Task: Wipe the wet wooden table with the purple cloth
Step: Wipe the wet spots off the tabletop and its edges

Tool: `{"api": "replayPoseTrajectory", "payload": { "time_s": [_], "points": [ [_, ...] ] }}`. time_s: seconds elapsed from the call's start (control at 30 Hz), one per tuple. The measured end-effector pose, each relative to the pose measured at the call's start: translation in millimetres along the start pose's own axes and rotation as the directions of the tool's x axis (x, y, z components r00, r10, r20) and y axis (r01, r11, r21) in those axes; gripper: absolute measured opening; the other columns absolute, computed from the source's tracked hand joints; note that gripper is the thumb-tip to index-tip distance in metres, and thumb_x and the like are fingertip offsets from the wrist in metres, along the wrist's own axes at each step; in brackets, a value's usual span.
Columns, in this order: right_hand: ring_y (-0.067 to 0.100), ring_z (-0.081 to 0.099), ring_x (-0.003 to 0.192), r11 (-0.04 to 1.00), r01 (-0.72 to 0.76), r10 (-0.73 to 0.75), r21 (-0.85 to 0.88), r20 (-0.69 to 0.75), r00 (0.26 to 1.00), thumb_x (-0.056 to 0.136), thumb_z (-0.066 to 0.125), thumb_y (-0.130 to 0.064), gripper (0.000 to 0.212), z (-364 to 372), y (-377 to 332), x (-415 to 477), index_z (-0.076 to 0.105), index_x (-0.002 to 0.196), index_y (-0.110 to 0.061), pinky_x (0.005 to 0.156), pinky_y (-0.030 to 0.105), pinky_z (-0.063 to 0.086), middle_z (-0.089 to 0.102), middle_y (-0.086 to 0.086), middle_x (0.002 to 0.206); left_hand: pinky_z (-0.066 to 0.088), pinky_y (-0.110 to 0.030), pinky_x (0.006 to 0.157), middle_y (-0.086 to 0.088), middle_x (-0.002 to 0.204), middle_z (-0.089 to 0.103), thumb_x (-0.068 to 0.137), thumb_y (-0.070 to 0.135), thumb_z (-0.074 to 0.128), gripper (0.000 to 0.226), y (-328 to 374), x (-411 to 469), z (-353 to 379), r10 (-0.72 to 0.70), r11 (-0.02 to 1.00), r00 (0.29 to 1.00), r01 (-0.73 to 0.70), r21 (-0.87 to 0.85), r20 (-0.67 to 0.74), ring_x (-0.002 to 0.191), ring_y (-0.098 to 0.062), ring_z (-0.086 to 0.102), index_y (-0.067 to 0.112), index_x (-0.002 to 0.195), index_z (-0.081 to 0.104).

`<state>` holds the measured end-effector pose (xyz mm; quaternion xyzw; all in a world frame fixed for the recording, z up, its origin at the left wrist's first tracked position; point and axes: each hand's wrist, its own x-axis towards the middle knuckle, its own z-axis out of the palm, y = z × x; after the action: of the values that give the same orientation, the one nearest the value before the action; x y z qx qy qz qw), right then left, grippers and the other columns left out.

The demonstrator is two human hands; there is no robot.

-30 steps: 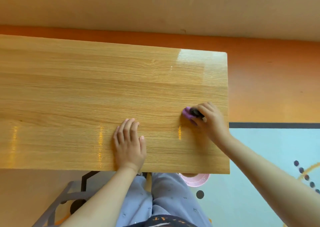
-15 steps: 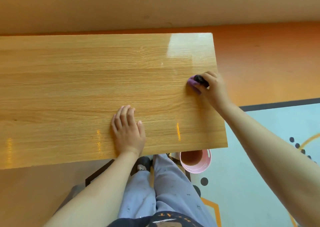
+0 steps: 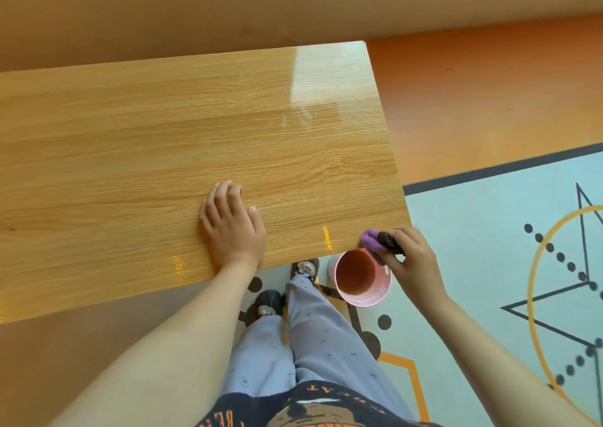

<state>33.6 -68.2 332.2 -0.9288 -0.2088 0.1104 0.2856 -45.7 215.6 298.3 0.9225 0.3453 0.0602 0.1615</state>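
1. Cloth [image 3: 370, 240] bunched in curled right hand [image 3: 412, 260] fingers, at table [image 3: 163, 132] near right corner, above bucket [image 3: 360, 278].
2. Left hand [image 3: 230, 227] flat, fingers together, by near edge.
3. No puddles visible; far right corner glossy. Wiping probably late-stage.

purple cloth [image 3: 370, 239], pink bucket [image 3: 378, 298] — wood-grain table [image 3: 163, 152]

Single head view, looking steeply down over table [image 3: 163, 152] near edge, close above hands, floor beyond.
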Motion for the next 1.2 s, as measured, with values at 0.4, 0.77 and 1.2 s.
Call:
{"api": "replayPoseTrajectory", "payload": {
  "time_s": [0.4, 0.77, 1.2],
  "points": [
    [0.021, 0.051, 0.079, 0.968, -0.202, 0.23, 0.148, -0.202, 0.952, 0.083, 0.067, -0.012, 0.008, 47.1, -55.2, 24.8, 0.063, 0.088, -0.007, 0.067, 0.023, 0.033, 0.057, 0.004, 0.082, 0.019, -0.049, 0.114, -0.009, 0.141, 0.042, 0.088, 0.022, 0.049, 0.039, 2.5, -1.0, -1.0, -0.002, 1.0, 1.0, 0.002, -0.004, 0.003, 0.136, -0.028, 0.03, 0.01, 0.125, 0.045],
    [0.029, 0.055, 0.084, 0.868, -0.474, 0.493, 0.148, -0.381, 0.782, 0.091, 0.058, -0.034, 0.027, -24.0, 27.2, 30.4, 0.059, 0.081, -0.009, 0.07, 0.027, 0.033, 0.055, 0.005, 0.082, 0.02, -0.048, 0.113, -0.009, 0.14, 0.043, 0.087, 0.022, 0.049, 0.039, 2.8, 0.1, -0.3, -0.003, 1.0, 1.0, 0.003, -0.01, -0.01, 0.135, -0.029, 0.031, 0.01, 0.124, 0.046],
    [0.024, 0.056, 0.087, 0.969, -0.211, 0.236, 0.132, -0.22, 0.946, 0.084, 0.064, -0.018, 0.017, 7.9, -19.8, 91.5, 0.064, 0.099, -0.008, 0.074, 0.025, 0.036, 0.064, 0.011, 0.094, 0.021, -0.049, 0.112, -0.009, 0.139, 0.044, 0.085, 0.023, 0.047, 0.039, 1.5, 0.8, 0.3, -0.01, 1.0, 1.0, 0.01, 0.005, -0.006, 0.134, -0.03, 0.033, 0.01, 0.122, 0.047]
  ]
}}
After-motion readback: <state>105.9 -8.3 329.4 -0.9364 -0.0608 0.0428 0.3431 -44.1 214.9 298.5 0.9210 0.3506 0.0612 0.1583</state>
